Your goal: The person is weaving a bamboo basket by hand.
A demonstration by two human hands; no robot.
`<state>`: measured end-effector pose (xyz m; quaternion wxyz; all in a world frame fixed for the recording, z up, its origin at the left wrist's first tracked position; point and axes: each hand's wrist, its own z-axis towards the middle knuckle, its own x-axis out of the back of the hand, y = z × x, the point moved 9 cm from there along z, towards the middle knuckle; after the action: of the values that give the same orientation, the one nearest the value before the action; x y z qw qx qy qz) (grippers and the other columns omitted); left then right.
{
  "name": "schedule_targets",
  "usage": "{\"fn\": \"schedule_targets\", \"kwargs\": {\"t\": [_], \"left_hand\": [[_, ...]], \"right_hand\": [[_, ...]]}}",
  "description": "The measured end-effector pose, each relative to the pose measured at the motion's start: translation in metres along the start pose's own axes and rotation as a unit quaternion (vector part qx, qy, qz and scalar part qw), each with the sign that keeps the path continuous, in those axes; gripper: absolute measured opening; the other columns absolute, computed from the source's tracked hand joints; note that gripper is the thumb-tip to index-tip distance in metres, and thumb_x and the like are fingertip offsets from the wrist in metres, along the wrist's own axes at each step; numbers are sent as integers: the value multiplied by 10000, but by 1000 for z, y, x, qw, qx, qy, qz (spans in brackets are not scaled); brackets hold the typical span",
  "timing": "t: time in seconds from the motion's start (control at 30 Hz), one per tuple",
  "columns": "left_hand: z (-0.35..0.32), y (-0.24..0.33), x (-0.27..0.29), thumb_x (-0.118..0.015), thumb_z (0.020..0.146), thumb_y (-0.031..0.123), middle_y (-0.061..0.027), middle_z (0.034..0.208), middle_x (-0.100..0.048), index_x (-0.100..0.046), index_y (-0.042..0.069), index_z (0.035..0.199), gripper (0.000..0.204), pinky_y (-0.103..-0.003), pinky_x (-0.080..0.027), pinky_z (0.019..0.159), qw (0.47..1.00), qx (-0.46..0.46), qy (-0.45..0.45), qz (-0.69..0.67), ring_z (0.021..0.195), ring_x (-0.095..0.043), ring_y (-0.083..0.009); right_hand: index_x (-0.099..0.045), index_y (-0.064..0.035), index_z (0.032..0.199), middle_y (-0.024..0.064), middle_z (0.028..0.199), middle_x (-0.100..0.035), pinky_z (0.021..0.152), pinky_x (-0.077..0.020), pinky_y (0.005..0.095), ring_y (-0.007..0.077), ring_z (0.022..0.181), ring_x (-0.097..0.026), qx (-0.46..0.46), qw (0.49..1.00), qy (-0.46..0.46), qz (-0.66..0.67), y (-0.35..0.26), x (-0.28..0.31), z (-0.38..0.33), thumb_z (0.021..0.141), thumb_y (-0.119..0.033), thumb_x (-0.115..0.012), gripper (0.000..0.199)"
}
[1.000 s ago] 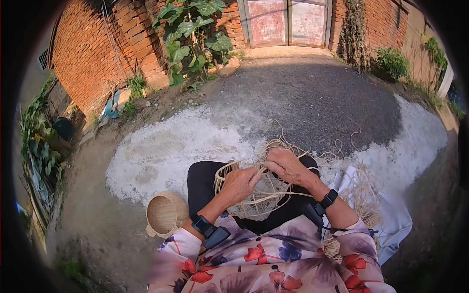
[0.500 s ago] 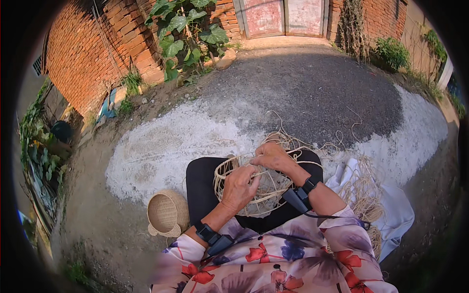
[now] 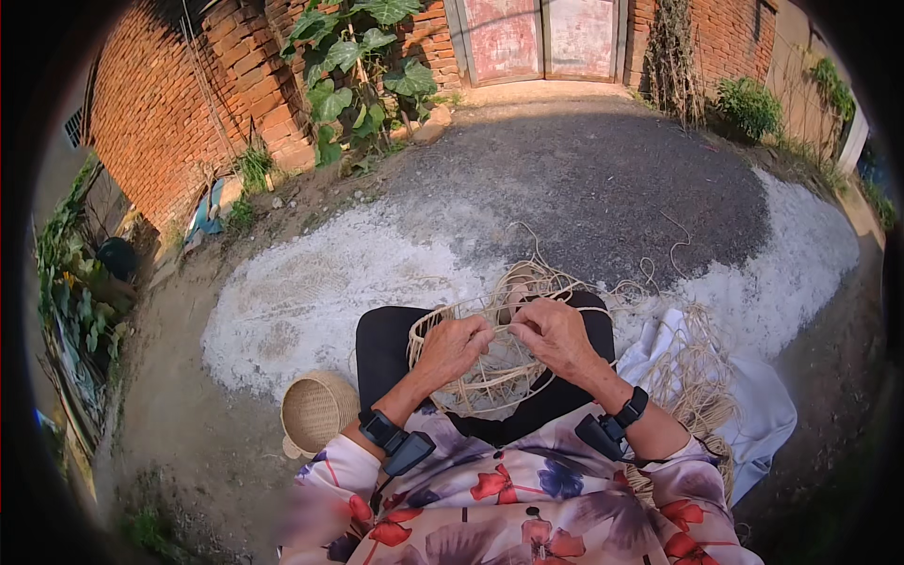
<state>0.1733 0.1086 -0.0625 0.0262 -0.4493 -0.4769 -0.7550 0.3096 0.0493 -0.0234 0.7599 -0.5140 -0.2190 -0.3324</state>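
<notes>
Between my knees rests a loose, half-open frame of pale straw cord (image 3: 490, 384), with long strands looping out on its far side. My left hand (image 3: 456, 348) is closed at the frame's left side, its fingertips pinching the cord. Close by on the right, my right hand (image 3: 557, 341) is also closed, thumb and fingers pressed together on a strand. A narrow gap separates the two hands. My fingers partly cover the strands, so the exact crossing of the cord is hidden.
A small woven basket (image 3: 318, 412) lies tipped on the ground left of my leg. To the right, a heap of loose cord (image 3: 702, 386) spreads over a white cloth (image 3: 767, 414). Beyond lie grey paving, a leafy plant (image 3: 363, 66), brick walls and a weathered double door (image 3: 537, 38).
My right hand has drawn back and to the right, away from the far side of the frame. My left hand stays near the same place, turned slightly more palm-down.
</notes>
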Motion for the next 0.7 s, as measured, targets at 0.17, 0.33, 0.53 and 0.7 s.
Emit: {"fn": "schedule_targets", "kwargs": {"t": [0.17,0.33,0.53,0.7], "left_hand": [[6,-13,-14,-495,889,315,-56,688,-654,-635,56,815,304,-375,-467,630,990,73,-108,-49,654,-623,-242],[8,-13,-7,-503,887,300,-56,684,-640,-631,36,809,303,-341,-451,617,995,49,-87,-26,648,-596,-202],[12,-38,7,-518,868,299,-63,672,-625,-640,22,816,307,-334,-445,612,995,63,-64,-44,636,-577,-195],[20,-69,16,-544,828,302,-68,668,-628,-658,19,800,306,-329,-447,596,988,103,-69,-95,648,-590,-185]], "right_hand": [[-647,-64,779,116,738,-606,666,-470,431,317,726,-617,83,983,-20,-164,-28,-30,-23,708,-182,-699,147],[-624,-41,689,95,706,-569,637,-457,370,285,666,-596,2,995,-32,-96,-19,-28,-14,706,-179,-693,155],[-513,-54,598,35,703,-582,773,-411,263,115,731,-533,-179,901,-29,393,32,77,-62,879,-270,-596,364],[-394,-141,655,-56,510,-264,517,-381,285,74,458,-288,-188,810,246,498,127,251,-140,983,-282,-495,371]]}}
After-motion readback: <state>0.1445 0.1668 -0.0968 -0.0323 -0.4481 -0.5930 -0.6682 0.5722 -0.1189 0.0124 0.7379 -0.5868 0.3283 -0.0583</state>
